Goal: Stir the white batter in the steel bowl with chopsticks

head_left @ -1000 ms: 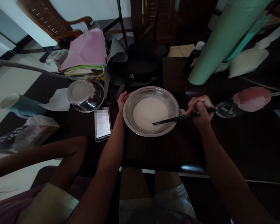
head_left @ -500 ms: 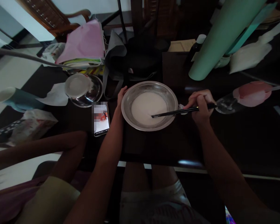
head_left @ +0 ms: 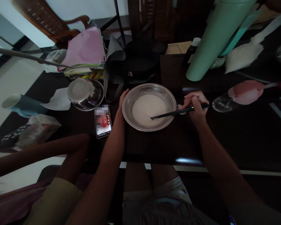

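Note:
A wide metal bowl [head_left: 172, 115] stands on the dark table, holding a thick white batter-like liquid [head_left: 147, 107]. My left hand [head_left: 123, 99] grips the bowl at its left side, most of its fingers hidden behind the rim. In my right hand [head_left: 196, 104], closed in a pinch, is a pair of black chopsticks [head_left: 181, 111] with a gold band. Their tips dip into the white liquid near the bowl's front. A small crumpled whitish thing [head_left: 183, 109] lies below my right fingers, beside the bowl's right rim.
Left of my arm lies a lit phone [head_left: 103, 121], with an upturned metal bowl [head_left: 81, 90] behind it. Another person's arm [head_left: 77, 145] rests at the left. A blue mug [head_left: 20, 104] stands farther left. Rightward are a green cylinder [head_left: 215, 47] and a pink-topped clear container [head_left: 244, 92].
The view has shifted slightly. Both hands keep their hold, and the chopstick tips stay in the white liquid, hardly moved. The picture on the phone has changed.

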`<action>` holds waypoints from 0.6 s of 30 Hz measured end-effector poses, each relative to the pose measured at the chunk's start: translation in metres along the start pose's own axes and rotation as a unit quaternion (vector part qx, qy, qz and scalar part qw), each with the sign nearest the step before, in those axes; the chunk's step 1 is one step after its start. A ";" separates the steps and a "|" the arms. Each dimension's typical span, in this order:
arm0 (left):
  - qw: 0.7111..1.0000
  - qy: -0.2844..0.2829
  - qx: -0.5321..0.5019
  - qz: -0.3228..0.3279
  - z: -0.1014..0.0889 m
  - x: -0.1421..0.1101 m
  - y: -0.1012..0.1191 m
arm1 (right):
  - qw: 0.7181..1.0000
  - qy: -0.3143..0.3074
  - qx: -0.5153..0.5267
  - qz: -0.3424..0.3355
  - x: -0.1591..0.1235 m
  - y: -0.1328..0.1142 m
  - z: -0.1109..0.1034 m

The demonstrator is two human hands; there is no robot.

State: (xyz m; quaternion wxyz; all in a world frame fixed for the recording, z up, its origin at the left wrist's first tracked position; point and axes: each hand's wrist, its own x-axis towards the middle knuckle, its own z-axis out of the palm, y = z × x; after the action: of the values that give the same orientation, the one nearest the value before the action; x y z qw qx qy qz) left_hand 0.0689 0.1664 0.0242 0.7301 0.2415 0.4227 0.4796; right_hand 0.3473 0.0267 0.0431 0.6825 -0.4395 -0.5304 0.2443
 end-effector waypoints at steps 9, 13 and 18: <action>1.000 0.015 0.016 -0.014 0.009 -0.006 0.005 | 0.986 -0.109 -0.101 -0.077 -0.003 0.002 0.009; 1.000 0.005 0.004 -0.022 0.008 -0.005 0.006 | 0.999 -0.010 -0.040 -0.007 -0.005 0.002 0.007; 0.999 0.009 -0.007 -0.031 0.010 -0.003 0.007 | 0.996 -0.083 -0.036 -0.014 -0.007 0.001 0.013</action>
State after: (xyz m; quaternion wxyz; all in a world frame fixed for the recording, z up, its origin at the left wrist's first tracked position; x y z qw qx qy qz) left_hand 0.0727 0.1670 0.0361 0.7420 0.2188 0.4334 0.4623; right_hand 0.3331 0.0266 0.0392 0.6232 -0.4344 -0.5997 0.2515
